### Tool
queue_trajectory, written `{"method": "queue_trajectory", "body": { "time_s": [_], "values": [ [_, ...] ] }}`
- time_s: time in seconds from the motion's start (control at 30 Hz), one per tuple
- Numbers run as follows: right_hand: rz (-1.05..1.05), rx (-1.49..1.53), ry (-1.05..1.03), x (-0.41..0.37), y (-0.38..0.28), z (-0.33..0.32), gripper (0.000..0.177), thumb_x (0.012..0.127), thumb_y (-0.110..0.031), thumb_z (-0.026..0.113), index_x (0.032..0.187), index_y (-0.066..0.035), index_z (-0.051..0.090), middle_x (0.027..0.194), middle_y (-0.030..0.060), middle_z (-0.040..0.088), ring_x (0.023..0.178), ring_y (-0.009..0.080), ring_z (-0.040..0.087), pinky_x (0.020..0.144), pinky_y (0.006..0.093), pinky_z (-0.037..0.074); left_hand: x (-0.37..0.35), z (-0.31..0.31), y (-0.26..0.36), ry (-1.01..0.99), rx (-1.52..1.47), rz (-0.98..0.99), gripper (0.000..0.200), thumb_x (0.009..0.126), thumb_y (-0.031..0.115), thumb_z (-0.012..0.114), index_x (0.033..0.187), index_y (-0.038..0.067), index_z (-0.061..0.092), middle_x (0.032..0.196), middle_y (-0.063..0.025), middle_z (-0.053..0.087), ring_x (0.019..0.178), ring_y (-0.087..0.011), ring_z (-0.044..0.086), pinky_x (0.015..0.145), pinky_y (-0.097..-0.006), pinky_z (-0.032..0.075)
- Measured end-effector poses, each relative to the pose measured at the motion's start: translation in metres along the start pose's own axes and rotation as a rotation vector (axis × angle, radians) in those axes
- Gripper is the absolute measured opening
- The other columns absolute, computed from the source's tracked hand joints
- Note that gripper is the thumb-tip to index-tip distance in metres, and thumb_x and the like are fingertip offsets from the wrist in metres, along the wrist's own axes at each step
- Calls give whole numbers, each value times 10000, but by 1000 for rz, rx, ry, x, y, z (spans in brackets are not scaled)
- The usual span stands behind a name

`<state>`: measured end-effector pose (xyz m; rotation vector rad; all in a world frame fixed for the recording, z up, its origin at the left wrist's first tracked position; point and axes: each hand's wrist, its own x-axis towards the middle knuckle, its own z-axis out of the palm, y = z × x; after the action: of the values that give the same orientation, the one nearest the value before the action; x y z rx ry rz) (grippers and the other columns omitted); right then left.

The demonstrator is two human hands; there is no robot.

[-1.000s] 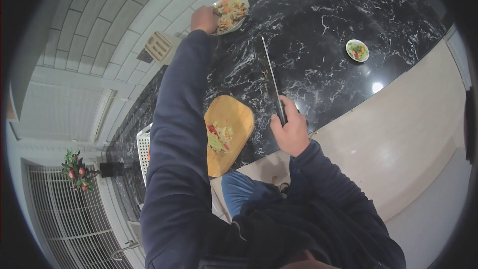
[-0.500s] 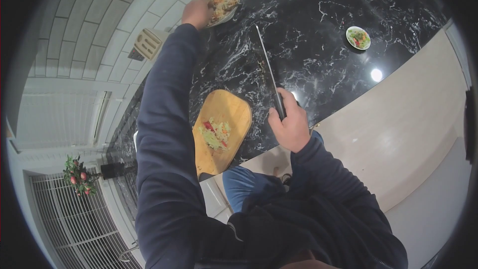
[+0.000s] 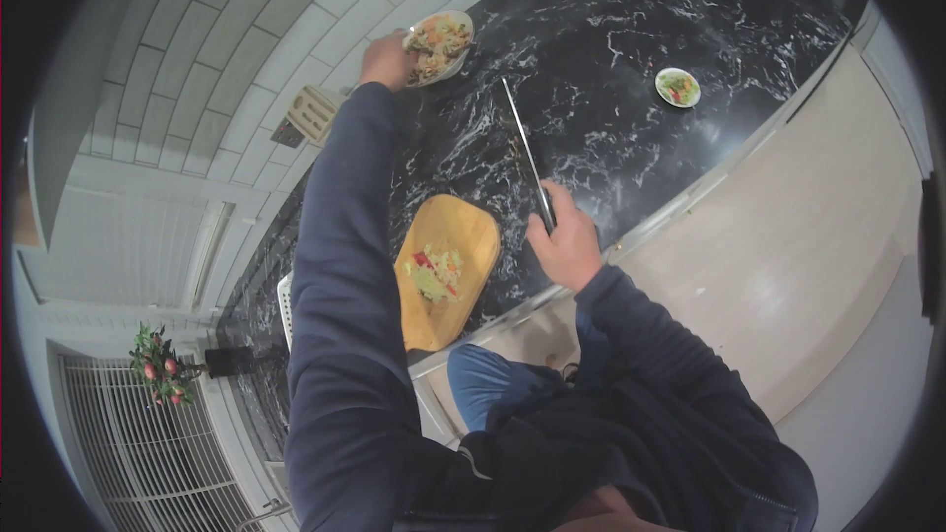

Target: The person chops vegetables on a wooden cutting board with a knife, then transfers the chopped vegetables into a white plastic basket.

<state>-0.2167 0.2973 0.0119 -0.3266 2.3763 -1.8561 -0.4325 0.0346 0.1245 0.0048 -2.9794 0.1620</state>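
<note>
My right hand [image 3: 569, 238] is wrapped round the black handle of a long-bladed knife [image 3: 520, 130], its blade pointing away over the counter. At the far left, my left hand [image 3: 388, 61] is at the near-left edge of a white bowl [image 3: 467, 28] of shredded, mixed-colour food. The fingertips reach into that food, so their grip is hidden. A wooden cutting board [image 3: 475, 227] lies near the counter's front edge, between my arms. On it rests a small heap of chopped vegetables [image 3: 435, 274], pale green with red pieces.
A small white dish [image 3: 679, 88] with green and red food stands on the right of the black marbled counter [image 3: 591, 49]. A beige slotted block [image 3: 314, 114] is by the tiled wall. A potted plant [image 3: 158, 365] stands at lower left, near the window blinds.
The view has shifted slightly, so the bowl, board and dish sit at different places in the picture. My left hand stays at the bowl, and my right still holds the knife.
</note>
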Motion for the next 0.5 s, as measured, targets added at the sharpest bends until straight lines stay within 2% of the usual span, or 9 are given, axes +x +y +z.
{"method": "queue_trajectory", "body": {
  "time_s": [0.1, 0.2, 0.3, 0.4, 0.5],
  "values": [
    [46, -32, -15, 1, -3, 1, 405, 853, -227, 462, 1214, -44, 439, 707, 98, 560, 580, 268, 507, 593, 395, 397, -38, -15, -22, 54, 8, -20, 348, 811, 192, 507, 1125, 49, 551, 1042, -188, 612, 951, -383, 550, 787, -459, 432],
    [18, -58, 23, 4, -4, 7, 392, 830, -240, 476, 1185, -74, 460, 830, 153, 605, 732, 379, 552, 674, 438, 412, -108, -29, -45, 232, -16, -24, 407, 817, 315, 538, 1123, 49, 580, 949, -131, 651, 948, -319, 574, 823, -420, 425],
    [65, -53, -54, 3, -9, 1, 464, 836, -306, 435, 1231, -64, 436, 942, 163, 620, 842, 374, 573, 757, 431, 413, -200, -25, -46, 237, -183, -87, 395, 833, 329, 528, 1092, 36, 587, 949, -126, 637, 918, -294, 582, 798, -392, 426],
    [13, -69, -32, 3, -4, -4, 473, 823, -307, 436, 1222, -53, 433, 953, 205, 611, 840, 396, 574, 752, 446, 421, -287, -3, -24, 303, -414, -146, 297, 840, 216, 568, 1062, 20, 595, 975, -121, 620, 904, -250, 571, 820, -347, 431],
    [42, -90, -37, 2, -3, -11, 465, 811, -304, 455, 1214, -72, 439, 987, 205, 589, 828, 361, 561, 742, 421, 419, -348, 30, -7, 362, -532, -345, 280, 855, 203, 559, 1067, 25, 604, 1010, -129, 618, 943, -257, 561, 859, -366, 412]
  ]
}}
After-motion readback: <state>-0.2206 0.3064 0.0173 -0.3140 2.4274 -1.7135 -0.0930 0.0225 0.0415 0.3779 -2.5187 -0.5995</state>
